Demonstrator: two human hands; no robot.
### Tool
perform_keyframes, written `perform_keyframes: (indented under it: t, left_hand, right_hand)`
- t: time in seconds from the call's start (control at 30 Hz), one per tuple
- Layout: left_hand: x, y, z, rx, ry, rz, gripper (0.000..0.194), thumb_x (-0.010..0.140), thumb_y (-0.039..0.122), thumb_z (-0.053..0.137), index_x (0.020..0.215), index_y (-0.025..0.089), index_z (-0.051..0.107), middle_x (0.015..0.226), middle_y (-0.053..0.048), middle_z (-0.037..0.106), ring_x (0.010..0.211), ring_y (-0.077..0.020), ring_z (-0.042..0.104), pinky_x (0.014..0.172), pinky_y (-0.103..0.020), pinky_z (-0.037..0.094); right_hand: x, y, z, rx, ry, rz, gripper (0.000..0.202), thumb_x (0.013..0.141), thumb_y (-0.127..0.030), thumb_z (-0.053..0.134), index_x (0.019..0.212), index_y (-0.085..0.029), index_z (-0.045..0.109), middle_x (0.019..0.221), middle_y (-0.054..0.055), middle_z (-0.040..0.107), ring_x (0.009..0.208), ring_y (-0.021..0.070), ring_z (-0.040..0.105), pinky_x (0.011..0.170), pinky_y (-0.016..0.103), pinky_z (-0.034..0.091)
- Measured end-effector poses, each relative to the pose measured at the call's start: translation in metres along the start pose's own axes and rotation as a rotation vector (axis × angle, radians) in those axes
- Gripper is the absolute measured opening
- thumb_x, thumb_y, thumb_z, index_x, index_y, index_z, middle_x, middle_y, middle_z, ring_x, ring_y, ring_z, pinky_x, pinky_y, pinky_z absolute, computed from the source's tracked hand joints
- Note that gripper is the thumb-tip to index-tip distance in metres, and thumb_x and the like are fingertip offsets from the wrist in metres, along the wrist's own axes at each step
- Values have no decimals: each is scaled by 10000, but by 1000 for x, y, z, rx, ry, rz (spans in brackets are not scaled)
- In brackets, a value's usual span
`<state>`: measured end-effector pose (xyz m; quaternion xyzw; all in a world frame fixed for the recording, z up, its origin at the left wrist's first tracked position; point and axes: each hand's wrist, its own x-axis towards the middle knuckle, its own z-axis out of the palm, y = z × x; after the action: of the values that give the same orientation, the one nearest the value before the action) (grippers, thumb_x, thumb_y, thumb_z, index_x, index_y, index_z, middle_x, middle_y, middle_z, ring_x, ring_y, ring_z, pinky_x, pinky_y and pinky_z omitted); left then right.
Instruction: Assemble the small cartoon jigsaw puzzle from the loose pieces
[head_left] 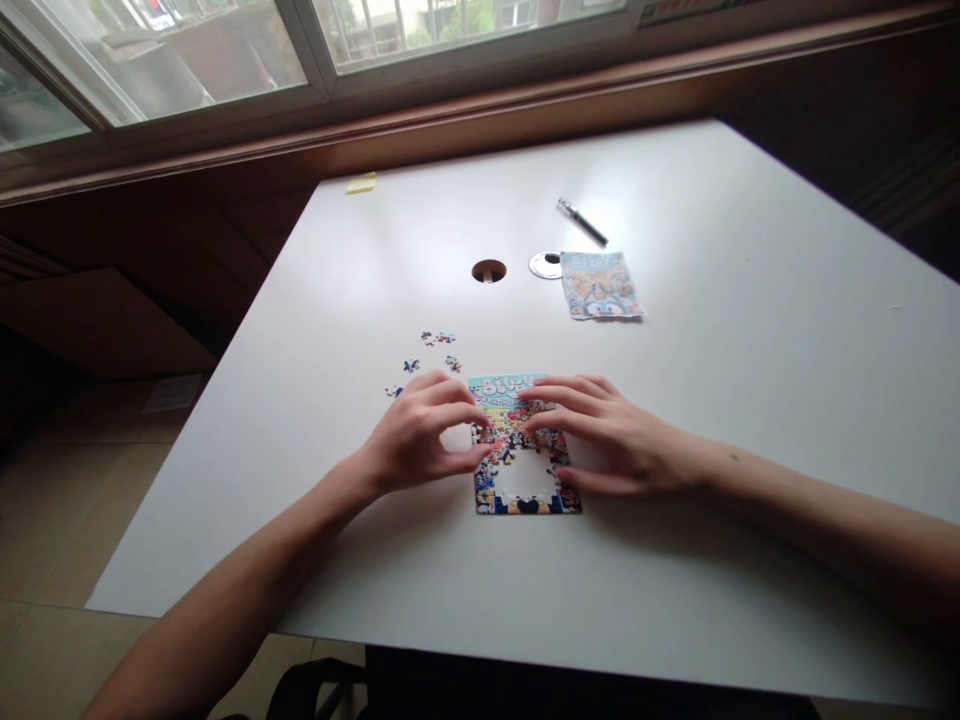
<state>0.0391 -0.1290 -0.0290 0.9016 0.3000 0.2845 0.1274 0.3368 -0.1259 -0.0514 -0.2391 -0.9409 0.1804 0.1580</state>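
A partly assembled jigsaw puzzle with a colourful cartoon print lies flat on the white table. Its lower middle has a gap where a white surface shows. My left hand is at the puzzle's left edge, thumb and curved fingers apart, with nothing visible between them. From the other side, my right hand reaches over the right part, its fingers spread and their tips on or just above the pieces. Several loose puzzle pieces lie beyond my left hand, which partly hides some of them.
A creased printed picture sheet lies farther back, overlapping a round metal cover. Near it are a dark pen and a round hole in the white table. A yellow sticky note sits at the far edge, below the window.
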Motion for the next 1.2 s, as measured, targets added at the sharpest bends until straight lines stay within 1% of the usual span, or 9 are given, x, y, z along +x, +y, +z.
perform_keyframes:
  t: [0.07, 0.13, 0.2, 0.3, 0.47, 0.7, 1.0, 1.2]
  left_hand:
    - [4, 14, 12, 40, 15, 11, 129, 857, 316, 711, 914, 201, 718, 871, -35, 704, 845, -183, 572, 811, -348, 499]
    - [5, 23, 22, 80, 18, 28, 151, 867, 338, 702, 932, 203, 719, 890, -34, 713, 860, -192, 571, 813, -357, 490]
    - [5, 27, 30, 115, 9, 44, 166, 880, 358, 689, 944, 208, 720, 916, -34, 722, 882, -201, 574, 809, -360, 477]
    - [3, 25, 35, 150, 4, 55, 170, 897, 366, 668, 951, 214, 724, 938, -34, 728, 901, -206, 574, 795, -355, 460]
    - [0, 19, 37, 183, -11, 48, 175, 901, 379, 655, 927, 226, 735, 906, -35, 724, 890, -209, 560, 791, -357, 439]
    - [-1, 18, 36, 200, -55, 46, 188, 911, 399, 648, 932, 235, 737, 944, -28, 731, 921, -210, 564, 817, -359, 412]
    - [0, 18, 36, 197, -52, 54, 169, 904, 384, 656, 935, 239, 736, 947, -18, 734, 916, -208, 569, 814, -360, 405]
    - [2, 19, 33, 184, -11, 66, 180, 893, 397, 661, 924, 234, 730, 915, -22, 733, 887, -204, 571, 786, -355, 405]
  right_hand:
    - [1, -1, 0, 17, 11, -2, 472, 871, -343, 627, 1332, -269, 559, 1502, 111, 503, 1400, 323, 417, 1106, 545, 348]
    - [1, -2, 0, 34, 28, -13, 466, 870, -326, 628, 1327, -266, 564, 1489, 110, 517, 1397, 314, 422, 1114, 537, 346]
    - [1, -2, 1, 48, 48, -31, 463, 870, -306, 628, 1326, -260, 562, 1473, 111, 531, 1398, 304, 420, 1120, 528, 348]
    - [0, -2, 2, 62, 68, -65, 460, 866, -278, 632, 1321, -264, 567, 1455, 108, 542, 1398, 292, 416, 1125, 522, 354]
    - [-1, -1, 2, 67, 68, -89, 461, 859, -279, 639, 1317, -290, 585, 1470, 98, 526, 1404, 300, 406, 1126, 538, 357]
    - [0, -1, 3, 30, 48, -113, 427, 866, -287, 643, 1292, -295, 613, 1476, 101, 512, 1400, 300, 404, 1121, 538, 359]
    - [1, -2, 2, -1, 43, -117, 399, 868, -299, 645, 1267, -303, 641, 1452, 97, 538, 1382, 305, 428, 1105, 539, 372]
    - [1, -3, 2, -14, 50, -122, 404, 864, -297, 646, 1268, -297, 646, 1437, 100, 550, 1379, 306, 430, 1103, 531, 374]
